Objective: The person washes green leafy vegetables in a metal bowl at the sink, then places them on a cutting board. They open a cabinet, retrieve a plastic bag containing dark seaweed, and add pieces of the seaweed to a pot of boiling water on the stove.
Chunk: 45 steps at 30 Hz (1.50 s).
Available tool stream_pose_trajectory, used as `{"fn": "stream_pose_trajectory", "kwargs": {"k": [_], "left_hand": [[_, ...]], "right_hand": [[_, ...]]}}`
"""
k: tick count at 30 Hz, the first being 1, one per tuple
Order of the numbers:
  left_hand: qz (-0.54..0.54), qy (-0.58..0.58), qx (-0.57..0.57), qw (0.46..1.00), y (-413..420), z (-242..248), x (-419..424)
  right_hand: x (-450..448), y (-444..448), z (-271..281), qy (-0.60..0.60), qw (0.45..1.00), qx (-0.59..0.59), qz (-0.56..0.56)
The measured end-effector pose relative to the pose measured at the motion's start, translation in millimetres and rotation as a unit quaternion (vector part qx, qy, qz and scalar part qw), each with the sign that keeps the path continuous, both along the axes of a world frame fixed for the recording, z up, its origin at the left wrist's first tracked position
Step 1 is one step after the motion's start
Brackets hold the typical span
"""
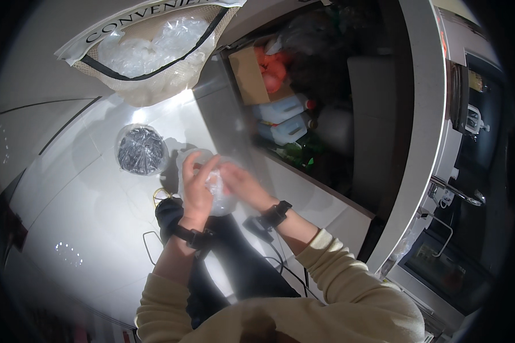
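Observation:
A crumpled, translucent plastic bag is bunched up between my two hands, above the floor in front of my legs. My left hand grips its left side, with the fingers bent over the top. Motion blurs my right hand, which touches the bag's right side; its exact grasp cannot be made out. Left of the hands, a round bin lined with dark plastic stands on the tiles. Farther off hangs a beige mesh bag with printed lettering, stuffed with clear plastic bags.
On the right a cabinet gapes open, with a cardboard box, a red plastic bag and pale plastic jugs inside. A pale countertop edge runs above it. Dark cables trail beside my legs.

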<state>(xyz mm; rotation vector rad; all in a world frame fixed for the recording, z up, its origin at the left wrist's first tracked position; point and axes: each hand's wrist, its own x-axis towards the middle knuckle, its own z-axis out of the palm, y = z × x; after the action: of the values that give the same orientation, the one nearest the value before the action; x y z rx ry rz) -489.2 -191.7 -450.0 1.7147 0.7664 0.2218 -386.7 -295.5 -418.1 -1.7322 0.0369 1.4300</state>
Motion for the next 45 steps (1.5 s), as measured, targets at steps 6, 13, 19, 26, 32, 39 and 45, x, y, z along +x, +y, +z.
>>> {"fn": "stream_pose_trajectory", "kwargs": {"k": [6,13,19,26,32,39,45], "left_hand": [[-0.177,-0.025,0.027,0.983,14,-2,4],[0.044,0.008,-0.276,0.960,30,-12,16],[0.081,-0.057,-0.363,0.926,35,-6,41],[0.172,0.035,-0.290,0.941,54,-85,3],[0.209,0.210,-0.155,0.942,62,-229,-108],[0.188,0.367,0.121,0.903,93,-350,-165],[0.267,0.472,-0.084,0.836,136,-409,-157]], "right_hand": [[17,-5,-1,-0.040,0.996,-0.024,-0.072],[21,6,23,-0.521,0.827,0.018,0.212],[48,-7,25,-0.411,0.888,-0.105,0.178],[223,-95,-38,-0.814,0.503,-0.289,-0.028],[375,-105,-67,-0.524,0.441,-0.666,0.296],[440,-105,-91,-0.607,0.412,-0.620,0.277],[446,-120,-85,-0.622,0.336,-0.638,0.305]]}}
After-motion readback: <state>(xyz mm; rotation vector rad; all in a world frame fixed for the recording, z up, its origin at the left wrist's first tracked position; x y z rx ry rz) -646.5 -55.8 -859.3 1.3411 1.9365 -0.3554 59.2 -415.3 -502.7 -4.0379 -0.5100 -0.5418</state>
